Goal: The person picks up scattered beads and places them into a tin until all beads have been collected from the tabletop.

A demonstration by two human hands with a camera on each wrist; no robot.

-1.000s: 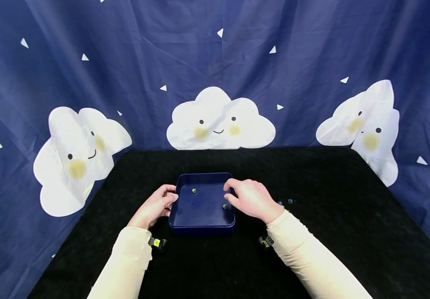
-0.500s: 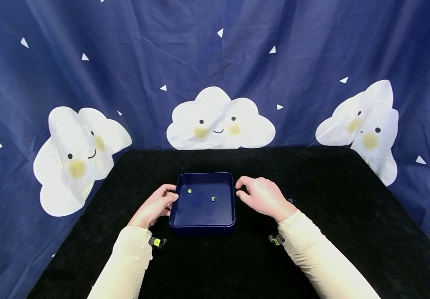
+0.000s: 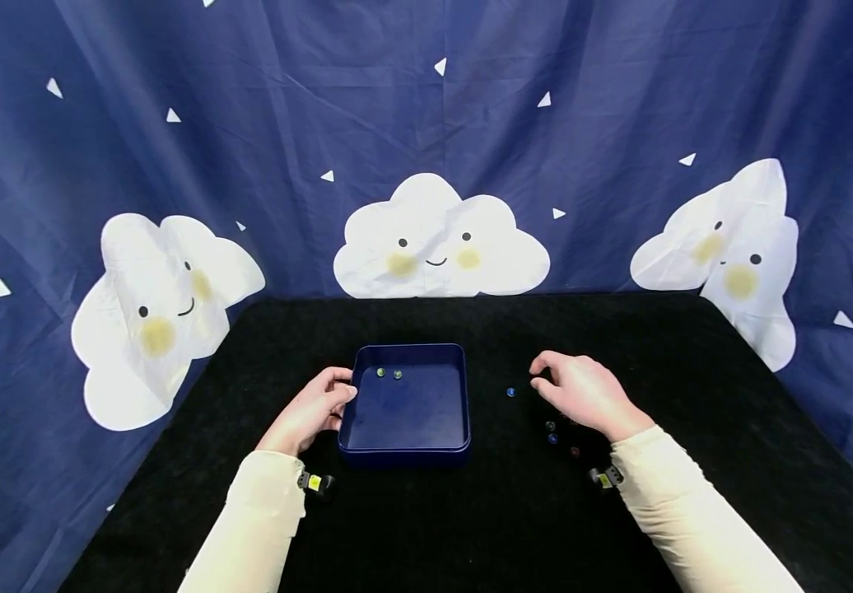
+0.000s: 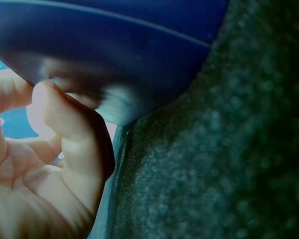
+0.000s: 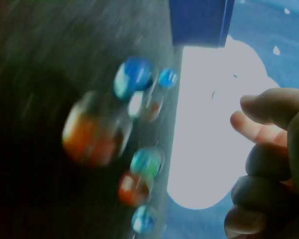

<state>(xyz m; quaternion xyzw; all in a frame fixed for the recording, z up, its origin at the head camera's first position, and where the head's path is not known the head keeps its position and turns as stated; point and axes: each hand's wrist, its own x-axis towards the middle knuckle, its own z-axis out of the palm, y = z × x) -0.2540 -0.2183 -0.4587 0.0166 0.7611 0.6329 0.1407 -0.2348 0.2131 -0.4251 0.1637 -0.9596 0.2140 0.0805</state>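
Note:
A dark blue square box [image 3: 404, 420] lies on black cloth, with two greenish marbles [image 3: 398, 375] near its back left corner. My left hand [image 3: 313, 409] holds the box's left side, thumb tip against the wall in the left wrist view. To the right of the box, my right hand [image 3: 582, 389] hovers over the cloth with nothing between thumb and forefinger, its other fingers loosely bent. A blue marble [image 3: 511, 393] sits between box and right hand. Several more marbles lie under that hand; the right wrist view shows an orange marble [image 5: 95, 130] and a blue-white marble [image 5: 133, 78], blurred.
The black cloth [image 3: 426, 527] covers the table on every side of the box. Behind it hangs a blue curtain [image 3: 367, 99] printed with white clouds [image 3: 437, 280] and small triangles.
My right hand has moved rightward from over the box to above the loose marbles, uncovering several on the cloth. One marble in the box has rolled left beside the other. The left hand stays put.

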